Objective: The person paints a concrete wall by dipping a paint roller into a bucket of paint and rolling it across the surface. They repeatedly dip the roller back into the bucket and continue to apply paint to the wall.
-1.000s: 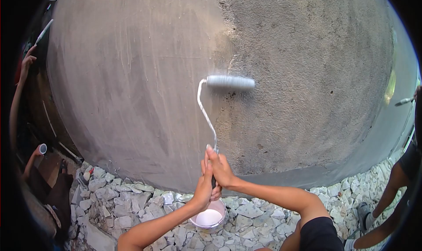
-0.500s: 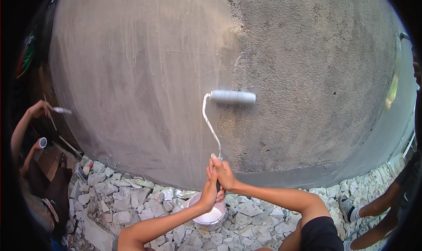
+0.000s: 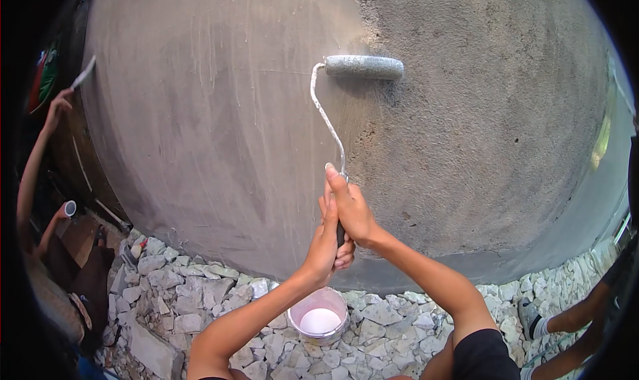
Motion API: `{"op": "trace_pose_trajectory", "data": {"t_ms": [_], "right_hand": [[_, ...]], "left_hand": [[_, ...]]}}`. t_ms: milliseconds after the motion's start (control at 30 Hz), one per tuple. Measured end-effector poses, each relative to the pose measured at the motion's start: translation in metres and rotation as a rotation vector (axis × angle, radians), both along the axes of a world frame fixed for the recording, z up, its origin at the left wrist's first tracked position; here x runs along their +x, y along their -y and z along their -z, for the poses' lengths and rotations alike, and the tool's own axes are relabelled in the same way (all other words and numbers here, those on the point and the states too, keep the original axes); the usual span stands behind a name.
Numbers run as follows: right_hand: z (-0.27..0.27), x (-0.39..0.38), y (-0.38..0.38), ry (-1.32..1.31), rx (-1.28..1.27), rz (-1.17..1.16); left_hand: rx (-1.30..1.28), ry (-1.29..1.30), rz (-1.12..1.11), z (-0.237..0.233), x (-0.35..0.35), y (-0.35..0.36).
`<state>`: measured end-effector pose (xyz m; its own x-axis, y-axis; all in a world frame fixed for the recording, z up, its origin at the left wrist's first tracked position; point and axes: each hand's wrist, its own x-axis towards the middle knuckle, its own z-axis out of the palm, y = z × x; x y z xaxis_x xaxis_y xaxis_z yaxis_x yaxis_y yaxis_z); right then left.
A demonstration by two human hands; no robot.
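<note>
Both of my hands grip the dark handle of a paint roller point(image 3: 365, 67), whose bent wire frame is spotted with white. My right hand point(image 3: 354, 210) is wrapped round the upper part of the handle, thumb pointing up. Just below and to the left, my left hand point(image 3: 326, 245) closes round the lower part. The roller sleeve lies level against the wall point(image 3: 219, 140), at the border between a smooth, wet-streaked left side and a rough, dry-looking right side. Under my hands a bucket point(image 3: 318, 312) with pale paint stands on the stones.
Broken stones point(image 3: 173, 293) cover the ground along the wall's foot. At the left, a person's raised hand point(image 3: 60, 107) holds a brush point(image 3: 84, 71) at the wall, their other hand a cup point(image 3: 70, 209). Another person's leg and shoe point(image 3: 530, 318) are at the right.
My hands have moved up, carrying the roller higher on the wall and slightly right. The bucket shows more fully. The person at the left has raised the brush.
</note>
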<state>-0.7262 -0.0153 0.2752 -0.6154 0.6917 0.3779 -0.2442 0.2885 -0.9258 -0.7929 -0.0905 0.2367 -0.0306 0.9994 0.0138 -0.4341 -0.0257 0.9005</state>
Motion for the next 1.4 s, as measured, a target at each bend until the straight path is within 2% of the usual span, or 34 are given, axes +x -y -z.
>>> {"op": "trace_pose_trajectory", "data": {"t_ms": [100,267,367,433,533,700,800,867,1000,1133,1233,1400], "right_hand": [[0.021,-0.004,-0.001,-0.024,0.007,0.003],[0.124,-0.001,0.003,0.023,-0.124,-0.045],[0.18,0.01,0.023,0.106,-0.152,0.017],[0.202,0.013,0.029,0.113,-0.114,0.058],[0.165,0.015,0.028,0.2,-0.14,0.043],[0.082,-0.005,0.004,0.136,-0.002,0.031],[0.069,-0.013,0.002,0.092,0.016,0.052],[0.092,-0.016,0.0,0.051,-0.021,0.052],[0.172,-0.015,0.005,0.004,-0.157,0.005],[0.221,0.004,0.037,0.16,-0.208,0.08],[0.235,0.007,0.048,0.215,-0.283,0.075],[0.209,-0.002,0.041,0.267,-0.307,0.081]], "left_hand": [[0.009,0.004,-0.006,0.025,-0.001,-0.002],[-0.074,-0.004,-0.02,0.117,0.0,0.01],[-0.177,-0.022,-0.018,0.169,0.011,0.033],[-0.24,-0.027,-0.016,0.176,0.011,0.038],[-0.251,0.02,-0.004,0.162,0.008,0.034],[-0.122,-0.039,-0.039,0.077,-0.012,0.007],[-0.095,-0.05,-0.05,0.071,-0.016,0.005],[-0.085,-0.06,-0.059,0.082,-0.017,0.003],[-0.165,-0.05,-0.09,0.146,-0.009,0.016],[-0.293,-0.054,-0.06,0.196,0.007,0.046],[-0.378,-0.02,-0.045,0.203,0.015,0.066],[-0.4,-0.004,-0.052,0.179,0.004,0.061]]}}
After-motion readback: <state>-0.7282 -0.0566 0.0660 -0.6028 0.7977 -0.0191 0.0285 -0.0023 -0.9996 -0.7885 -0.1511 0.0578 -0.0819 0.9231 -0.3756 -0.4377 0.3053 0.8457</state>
